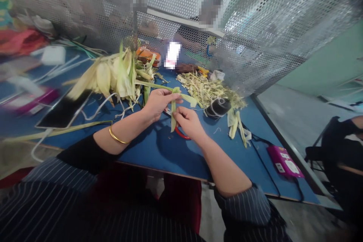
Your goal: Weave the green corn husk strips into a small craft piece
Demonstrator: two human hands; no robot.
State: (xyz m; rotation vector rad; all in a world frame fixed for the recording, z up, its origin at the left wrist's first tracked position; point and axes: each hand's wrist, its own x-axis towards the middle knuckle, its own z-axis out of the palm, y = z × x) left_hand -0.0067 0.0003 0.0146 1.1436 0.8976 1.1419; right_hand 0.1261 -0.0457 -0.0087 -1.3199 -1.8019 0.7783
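Pale green corn husk strips (174,115) cross each other between my two hands, above the blue table. My left hand (159,103) pinches them where they cross, with one long strip running out to the left and right. Lower down, my right hand (188,121) is closed on the strip that hangs toward me. Beneath my right hand a red ring-shaped handle (182,133) shows, perhaps of scissors; most of it is hidden. Left of my hands lies a heap of corn husks (117,72). Right of them stands a black spool of thread (218,107).
Husk scraps (198,85) pile up at the back, before a perforated metal screen (181,15). A lit phone (172,55) leans there. A dark tablet (64,109) with a white cable lies left, a purple tissue pack (285,162) right. People sit beyond the screen and at far right.
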